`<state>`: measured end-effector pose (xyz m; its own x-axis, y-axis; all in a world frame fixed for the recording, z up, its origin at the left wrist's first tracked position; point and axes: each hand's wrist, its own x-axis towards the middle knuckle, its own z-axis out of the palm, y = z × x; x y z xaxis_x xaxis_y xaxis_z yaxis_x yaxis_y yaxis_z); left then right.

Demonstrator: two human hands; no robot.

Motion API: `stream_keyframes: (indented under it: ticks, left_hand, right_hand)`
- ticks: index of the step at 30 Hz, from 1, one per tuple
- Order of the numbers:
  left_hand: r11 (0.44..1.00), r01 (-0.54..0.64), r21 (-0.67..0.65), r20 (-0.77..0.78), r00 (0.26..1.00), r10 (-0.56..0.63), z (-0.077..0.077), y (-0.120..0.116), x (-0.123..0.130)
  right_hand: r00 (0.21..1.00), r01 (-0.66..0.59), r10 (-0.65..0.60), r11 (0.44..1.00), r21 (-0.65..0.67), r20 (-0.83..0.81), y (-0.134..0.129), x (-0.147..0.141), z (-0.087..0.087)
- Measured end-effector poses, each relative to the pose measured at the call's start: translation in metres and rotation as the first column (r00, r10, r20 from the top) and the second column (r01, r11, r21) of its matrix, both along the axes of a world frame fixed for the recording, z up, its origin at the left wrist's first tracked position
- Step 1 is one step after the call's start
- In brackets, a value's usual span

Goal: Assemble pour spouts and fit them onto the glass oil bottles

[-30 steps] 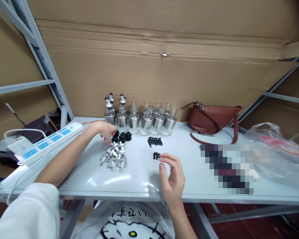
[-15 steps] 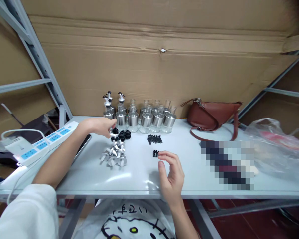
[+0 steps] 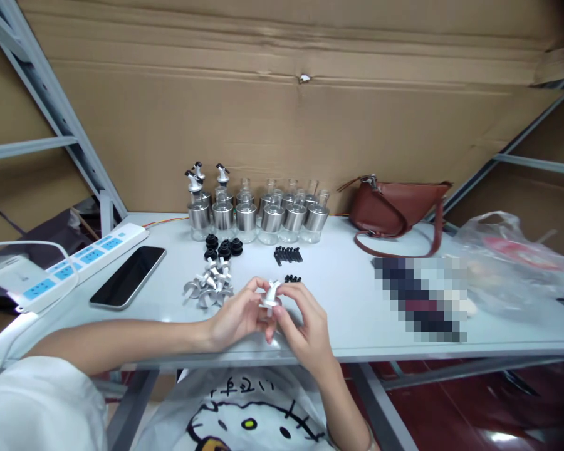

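Note:
Between my two hands, near the table's front edge, is a silver-white pourer spout point(image 3: 271, 294) with a round flange, held upright. My left hand point(image 3: 242, 316) grips it from the left, fingers closed around its side. From the right, the thumb and fingers of my right hand point(image 3: 305, 322) pinch it too. A pile of similar silver spouts point(image 3: 210, 285) lies to the left of my hands. Just behind that pile sit several black ribbed stoppers point(image 3: 224, 249). Small black caps point(image 3: 292, 279) are partly hidden behind my right hand, and thin black levers point(image 3: 288, 255) lie farther back.
Glass bottles with steel bands point(image 3: 272, 219) stand in rows at the back, three fitted with pourers point(image 3: 193, 181). On the left are a phone point(image 3: 128, 277) and a power strip point(image 3: 91, 255). A brown handbag point(image 3: 395, 210) and a plastic bag point(image 3: 507, 269) are on the right.
My left hand has come back from the black stoppers to the front middle. A spout is now held between both hands. My right hand has closed on it, and the phone is uncovered.

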<state>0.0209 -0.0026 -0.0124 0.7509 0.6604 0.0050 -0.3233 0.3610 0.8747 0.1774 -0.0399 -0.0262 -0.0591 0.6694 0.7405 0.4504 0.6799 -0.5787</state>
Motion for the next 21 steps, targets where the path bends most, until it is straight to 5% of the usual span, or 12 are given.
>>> stream_keyframes:
  ticks: [4, 11, 18, 21]
  left_hand:
    - [0.988, -0.151, 0.030, 0.029, 0.988, 0.150, -0.015, -0.012, 0.000]
    - [0.931, -0.259, 0.256, -0.051, 0.958, 0.281, -0.015, -0.018, -0.004]
    - [0.687, -0.172, 0.706, -0.067, 0.950, 0.306, -0.017, -0.019, -0.007]
    - [0.691, -0.093, 0.717, -0.149, 0.948, 0.282, -0.017, -0.015, -0.007]
  right_hand:
    - [0.998, -0.012, 0.014, 1.000, -0.026, 0.067, 0.001, 0.000, 0.001]
    - [0.996, 0.043, -0.044, 0.999, 0.010, 0.078, 0.002, 0.002, -0.001]
    - [1.000, 0.011, -0.010, 0.998, 0.058, -0.018, -0.003, -0.002, 0.003]
    - [1.000, 0.004, -0.006, 0.996, 0.093, 0.013, -0.002, 0.003, 0.005]
